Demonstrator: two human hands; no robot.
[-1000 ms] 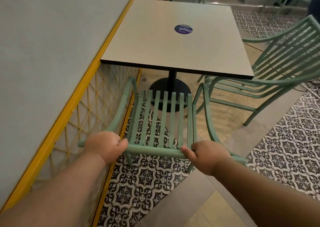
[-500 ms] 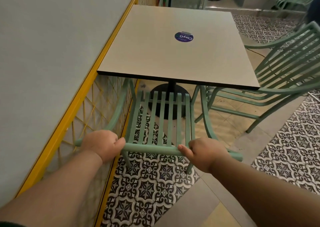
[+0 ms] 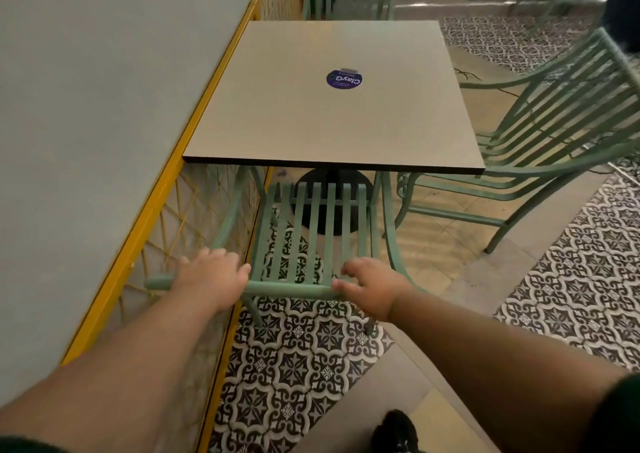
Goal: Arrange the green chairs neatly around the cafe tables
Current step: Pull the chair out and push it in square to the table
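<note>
We see a grey wall point(image 3: 86, 106) edged by a yellow mesh railing point(image 3: 166, 217), then a square café table point(image 3: 329, 123) bearing a purple sticker point(image 3: 344, 78). The slatted green chair point(image 3: 311, 238) is tucked under its near edge; our left hand point(image 3: 211, 279) and right hand point(image 3: 370, 288) rest loosely spread on its top rail. A second green chair point(image 3: 554, 134) stands right of the table on patterned floor tiles point(image 3: 294, 366).

Tight on my left: yellow lattice railing point(image 3: 194, 217) runs just beside the green chair point(image 3: 313, 234), little room for the left hand point(image 3: 211, 279) there. Ahead, the table point(image 3: 311, 123) edge overhangs the seat front. Right side: second green chair point(image 3: 540, 141) near, open floor point(image 3: 460, 265) between them.
</note>
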